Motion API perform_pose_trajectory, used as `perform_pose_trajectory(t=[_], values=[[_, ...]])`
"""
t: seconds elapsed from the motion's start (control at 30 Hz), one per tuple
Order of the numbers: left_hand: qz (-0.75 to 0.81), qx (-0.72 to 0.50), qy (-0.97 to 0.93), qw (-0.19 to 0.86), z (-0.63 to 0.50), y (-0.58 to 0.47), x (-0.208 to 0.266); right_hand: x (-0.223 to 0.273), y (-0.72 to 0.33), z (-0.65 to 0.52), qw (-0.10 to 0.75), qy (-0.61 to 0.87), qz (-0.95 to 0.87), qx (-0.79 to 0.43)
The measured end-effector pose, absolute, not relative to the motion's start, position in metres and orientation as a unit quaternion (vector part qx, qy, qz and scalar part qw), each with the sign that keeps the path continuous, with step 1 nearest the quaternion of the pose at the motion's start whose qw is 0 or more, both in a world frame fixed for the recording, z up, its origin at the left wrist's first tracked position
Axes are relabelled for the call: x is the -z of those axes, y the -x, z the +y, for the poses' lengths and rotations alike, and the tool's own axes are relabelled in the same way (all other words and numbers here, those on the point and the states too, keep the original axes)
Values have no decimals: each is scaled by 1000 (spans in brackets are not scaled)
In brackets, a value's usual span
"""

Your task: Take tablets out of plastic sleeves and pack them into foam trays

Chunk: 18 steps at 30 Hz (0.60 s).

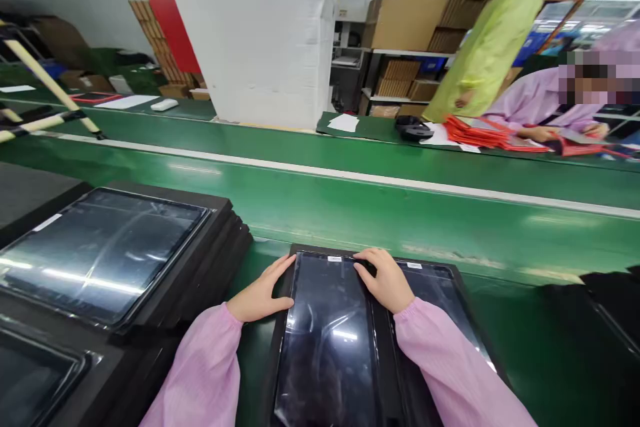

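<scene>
A dark, glossy screen panel point(327, 340) with a small white label at its top lies in a black foam tray point(277, 380) in front of me. My left hand point(265, 290) holds its left edge, thumb and fingers apart along the side near the top corner. On the opposite long edge, my right hand point(384, 279) grips near the top right corner with bent fingers. A second labelled screen panel point(443, 290) lies beside it to the right, partly covered by my right forearm. The undersides of both hands are hidden.
Stacked black foam trays point(220, 253) stand at left, a large screen panel point(105, 247) on top. Dark foam pieces point(600, 320) lie at right. Behind the green bench point(310, 197), a co-worker in pink point(530, 97) handles items near red sheets point(480, 133); another person point(487, 40) stands in yellow-green.
</scene>
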<state>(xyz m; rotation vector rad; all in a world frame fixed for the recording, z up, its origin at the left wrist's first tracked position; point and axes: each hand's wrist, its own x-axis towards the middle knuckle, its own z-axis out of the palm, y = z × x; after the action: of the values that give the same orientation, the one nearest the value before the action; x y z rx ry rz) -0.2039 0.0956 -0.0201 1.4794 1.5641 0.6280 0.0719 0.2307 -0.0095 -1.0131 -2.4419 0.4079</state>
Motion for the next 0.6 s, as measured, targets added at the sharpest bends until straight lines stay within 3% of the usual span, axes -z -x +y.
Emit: perform_pose_trajectory(t=[0.23, 0.47, 0.6], values=[[644, -335, -523, 447, 104, 200, 23, 4, -67, 222, 274, 347, -873, -204], [647, -353, -498, 456, 105, 200, 24, -21, -76, 222, 225, 334, -768, -498], [650, -343, -500, 458, 104, 201, 26, -24, -83, 230, 215, 322, -736, -555]])
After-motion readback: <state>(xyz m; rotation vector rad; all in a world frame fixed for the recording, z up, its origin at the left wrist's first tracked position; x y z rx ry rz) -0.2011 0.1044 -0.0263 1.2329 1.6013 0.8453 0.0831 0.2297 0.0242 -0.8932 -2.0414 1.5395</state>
